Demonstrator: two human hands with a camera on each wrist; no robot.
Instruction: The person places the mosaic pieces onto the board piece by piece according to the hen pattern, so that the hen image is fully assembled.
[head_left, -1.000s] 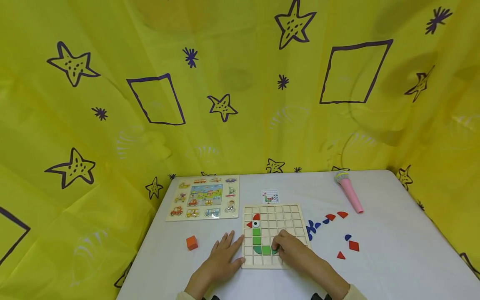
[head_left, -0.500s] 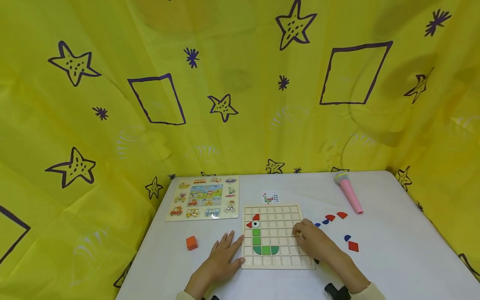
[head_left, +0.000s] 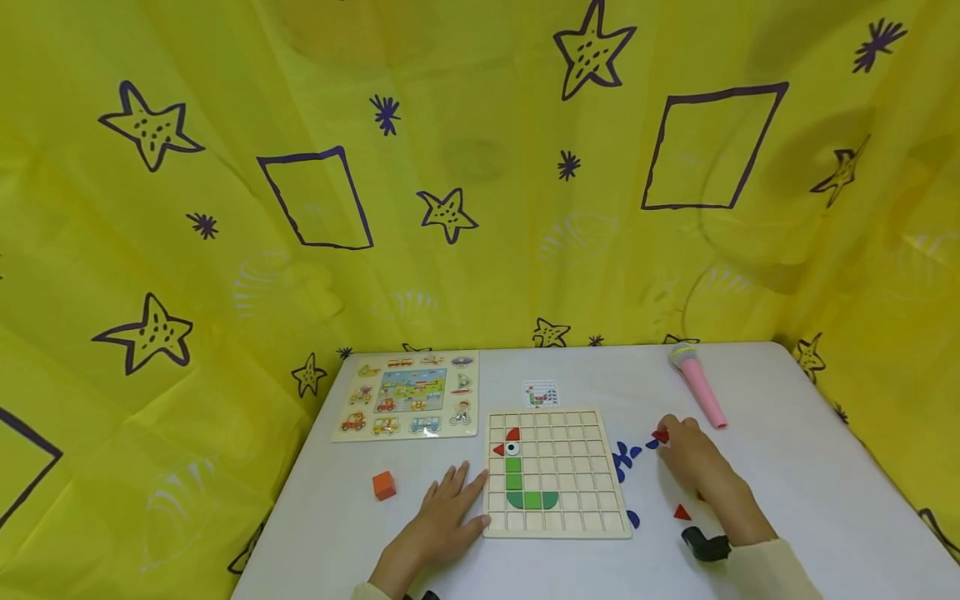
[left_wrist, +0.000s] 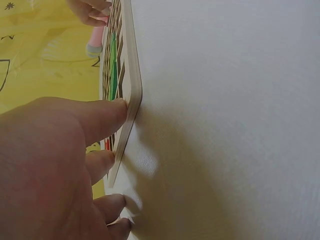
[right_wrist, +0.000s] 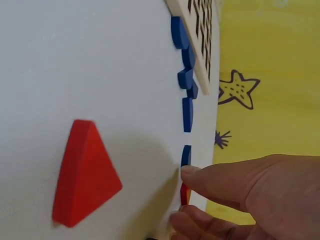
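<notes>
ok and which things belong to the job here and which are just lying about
Likely in the job:
grid board
green pieces on it
red piece at the right hand
loose red triangle
blue pieces
picture card

Apparently lying about:
vehicle puzzle
orange cube
pink microphone

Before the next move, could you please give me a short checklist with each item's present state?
1. Left hand against the grid board: ok, it touches the left edge.
2. Right hand on a red piece: ok, it is pinched.
3. Red piece off the table: cannot tell.
4. Printed card uncovered: ok, it lies behind the board.
5. Green pieces within grid cells: ok.
6. Table between right hand and board clear: not ok, blue pieces lie there.
</notes>
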